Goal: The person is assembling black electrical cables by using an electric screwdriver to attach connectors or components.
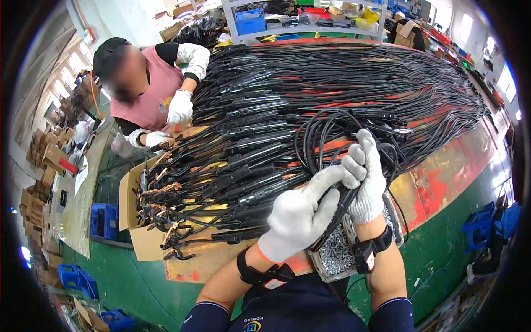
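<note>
The desk [451,180] is spread across the middle of the frame, its worn red and yellow surface exposed along the lower right edge; the green floor [431,252] is seen beyond that edge. Most of the desk is covered by rows of black cables [359,72], and little room is left between them. At upper left, the far edge is occupied by a co-worker [135,113] in pink. An open cardboard box [148,246] is placed against the left edge, beside bared copper ends [168,188]. A looped black cable [315,144] is gathered right of center, glossy and wound in several loose turns, with loops spread left of the fingers. It is held by the right hand [368,180], whose grip is closed round it. The left hand [304,213] is partly curled, thumb and index finger parted; whether cable is gripped there cannot be told. Below the hands, a tray [331,278] is filled with small silvery metal pieces [336,254].
</note>
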`<state>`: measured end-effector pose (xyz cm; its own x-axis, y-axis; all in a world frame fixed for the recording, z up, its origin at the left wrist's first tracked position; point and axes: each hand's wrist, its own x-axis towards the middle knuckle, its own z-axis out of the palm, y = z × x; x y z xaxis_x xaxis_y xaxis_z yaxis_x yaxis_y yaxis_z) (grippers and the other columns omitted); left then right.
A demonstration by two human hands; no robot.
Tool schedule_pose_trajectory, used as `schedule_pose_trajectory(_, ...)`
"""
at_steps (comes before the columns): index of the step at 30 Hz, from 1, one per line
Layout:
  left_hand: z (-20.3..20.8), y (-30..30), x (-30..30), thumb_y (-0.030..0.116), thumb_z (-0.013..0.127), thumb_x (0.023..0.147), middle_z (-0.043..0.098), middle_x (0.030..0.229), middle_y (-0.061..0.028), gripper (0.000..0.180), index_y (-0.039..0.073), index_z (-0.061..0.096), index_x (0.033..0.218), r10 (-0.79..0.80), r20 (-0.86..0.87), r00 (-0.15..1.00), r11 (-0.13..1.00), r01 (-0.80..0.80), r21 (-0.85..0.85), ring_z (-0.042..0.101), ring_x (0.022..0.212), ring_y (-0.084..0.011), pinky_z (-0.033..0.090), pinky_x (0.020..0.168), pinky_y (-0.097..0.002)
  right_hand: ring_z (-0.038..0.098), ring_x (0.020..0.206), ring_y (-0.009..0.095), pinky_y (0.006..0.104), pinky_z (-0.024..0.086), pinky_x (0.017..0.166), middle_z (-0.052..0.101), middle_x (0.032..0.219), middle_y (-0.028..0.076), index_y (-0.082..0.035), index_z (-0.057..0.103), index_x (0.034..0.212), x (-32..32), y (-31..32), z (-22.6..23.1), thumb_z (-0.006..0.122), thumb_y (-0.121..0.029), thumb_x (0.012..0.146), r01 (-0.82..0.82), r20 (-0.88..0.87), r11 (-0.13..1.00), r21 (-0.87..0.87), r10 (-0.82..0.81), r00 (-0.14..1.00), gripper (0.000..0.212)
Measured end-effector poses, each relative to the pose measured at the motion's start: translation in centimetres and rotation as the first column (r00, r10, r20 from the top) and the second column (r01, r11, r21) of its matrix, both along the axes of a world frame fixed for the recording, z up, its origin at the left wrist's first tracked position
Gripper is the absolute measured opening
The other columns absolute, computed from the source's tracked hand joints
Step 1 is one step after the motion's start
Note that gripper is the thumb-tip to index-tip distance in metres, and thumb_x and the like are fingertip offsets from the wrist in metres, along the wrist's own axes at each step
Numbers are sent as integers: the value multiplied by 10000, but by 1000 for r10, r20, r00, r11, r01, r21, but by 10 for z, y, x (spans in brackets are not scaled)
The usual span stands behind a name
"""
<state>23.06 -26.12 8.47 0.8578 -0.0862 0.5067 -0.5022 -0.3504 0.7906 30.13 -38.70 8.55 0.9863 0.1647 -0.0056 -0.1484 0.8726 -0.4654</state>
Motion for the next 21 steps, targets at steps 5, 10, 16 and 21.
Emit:
schedule_pose_trajectory(5, 4, 4, 5, -1, 514, 932, 669, 1100, -167, 303, -35, 573, 1227, -42, -108, 993, 997, 35, -67, 666, 997, -221, 507, 896, -313, 391, 518, 10, 161, 331, 373, 406, 698, -63, -72, 515, 1274, 6, 5, 3, 554, -190, 1012, -16, -96, 999, -30, 13, 995, 290)
schedule_pose_trajectory(10, -1, 2, 0, -7, 499, 937, 666, 1105, -148, 314, -42, 572, 1240, -22, -93, 995, 979, 3, -204, 645, 1008, -194, 493, 921, -299, 395, 520, 11, 163, 339, 385, 421, 699, -62, -71, 525, 1240, 14, 2, -2, 554, -177, 1011, -118, -79, 993, -7, 117, 990, 255)
schedule_pose_trajectory(16, 0, 2, -2, -7, 525, 926, 655, 1149, -205, 319, -68, 577, 1235, 100, -36, 994, 986, -104, -134, 659, 1023, -218, 501, 909, -309, 380, 509, 6, 171, 321, 389, 354, 648, -89, -93, 533, 1153, 1, 12, 10, 549, -156, 1010, -39, -47, 999, 0, 39, 998, 157)
schedule_pose_trajectory(21, -13, 3, 2, -9, 586, 882, 698, 994, -157, 317, 13, 598, 1198, 157, 117, 981, 988, -155, -27, 695, 720, -321, 536, 625, -342, 393, 521, 26, 197, 355, 425, 401, 675, -70, -133, 523, 1151, -7, 5, 4, 590, -156, 982, 10, -68, 996, -87, -16, 998, 183)
